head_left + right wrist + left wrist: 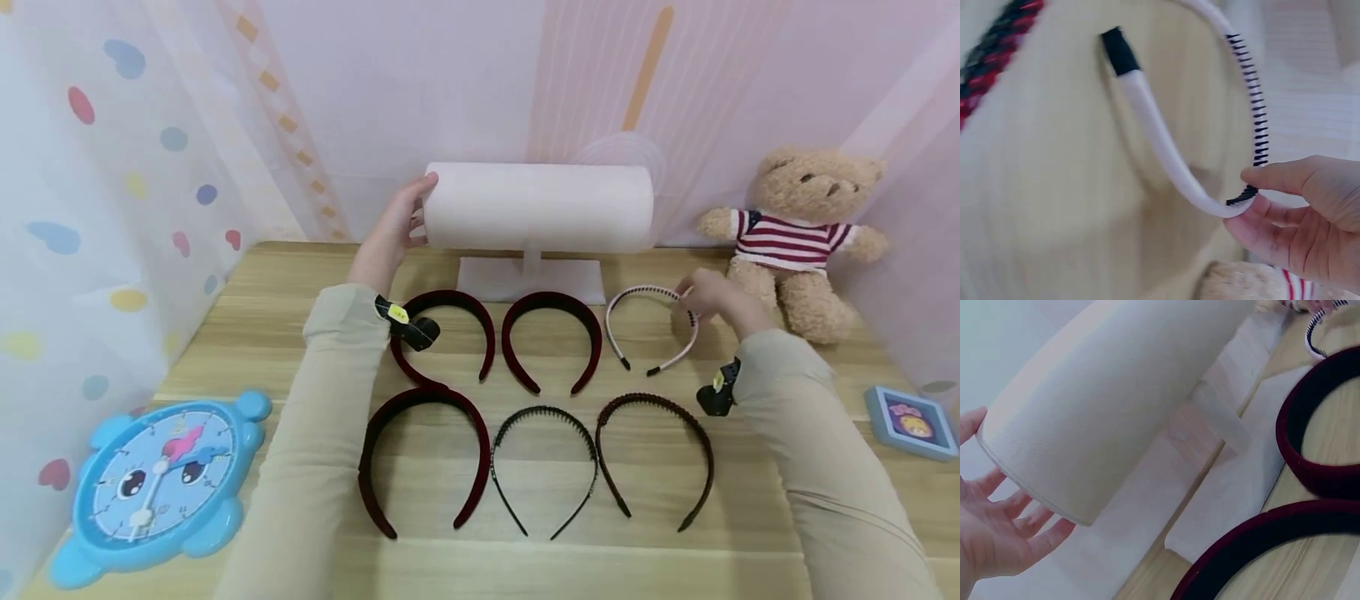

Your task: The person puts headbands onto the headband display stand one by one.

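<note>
In the head view, a white cylindrical display stand (537,207) is standing close to the back edge of the wooden table (300,283), its base lying flat. The left hand (392,227) is touching the stand's left end, while the right hand (714,297) is pinching a pale toothed headband (648,289) by its right side, just in front of the base's right corner. Two velvet headbands are lying in a row to its left; nearer the viewer, another velvet headband, a black toothed headband (543,409) and a braided headband (655,399) are lying almost edge to edge. A strip of wood is running between the two rows on the right, and a wider one is reaching toward the small blue frame (912,422) by the right edge. A teddy bear (795,242) is sitting behind the right hand. In the left wrist view, the left hand is spreading its fingers against the stand's end, thumb meeting the upper rim. In the right wrist view, thumb and fingers are closing around the pale toothed headband's curve, and one black tip is pointing over bare wood, casting a shadow there.
</note>
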